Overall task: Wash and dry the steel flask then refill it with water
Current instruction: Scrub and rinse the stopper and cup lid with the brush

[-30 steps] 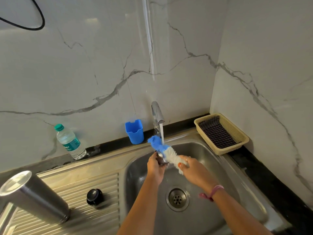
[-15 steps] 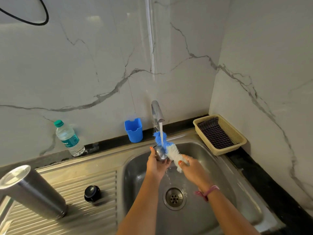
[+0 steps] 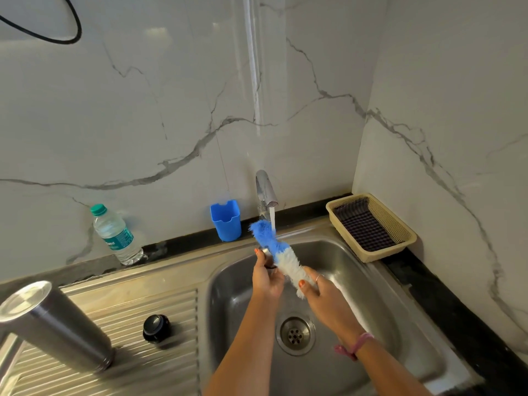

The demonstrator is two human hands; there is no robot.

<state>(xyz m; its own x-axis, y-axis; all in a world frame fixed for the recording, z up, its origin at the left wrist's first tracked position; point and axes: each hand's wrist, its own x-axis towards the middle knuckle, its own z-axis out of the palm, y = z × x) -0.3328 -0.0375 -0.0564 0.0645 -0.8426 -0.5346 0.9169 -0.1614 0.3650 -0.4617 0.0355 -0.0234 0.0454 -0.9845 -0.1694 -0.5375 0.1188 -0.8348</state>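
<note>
I have both hands over the sink (image 3: 371, 281), under the running tap (image 3: 265, 190). My right hand (image 3: 320, 292) grips the white end of the bottle brush (image 3: 281, 255), fingers curled round the bristles, so the blue tip sits right in the stream; I judge I am rinsing the brush clean. My left hand (image 3: 265, 277) is curled round a small metal-looking piece just beside the brush, but I cannot tell what it is, as the fingers hide most of it.

The steel flask (image 3: 54, 327) stands upside down on the ribbed draining board (image 3: 160, 364), well apart from my hands, mouth down so it can drain. Its black cap (image 3: 155, 328) lies near it on the same board.

Counting: one flask, one cap, one brush, one tap. Along the back wall I see one plastic water bottle (image 3: 117, 235) and one blue cup (image 3: 225, 220). One beige basket (image 3: 405, 235) holds one dark checked cloth (image 3: 364, 227), probably kept there for drying.
</note>
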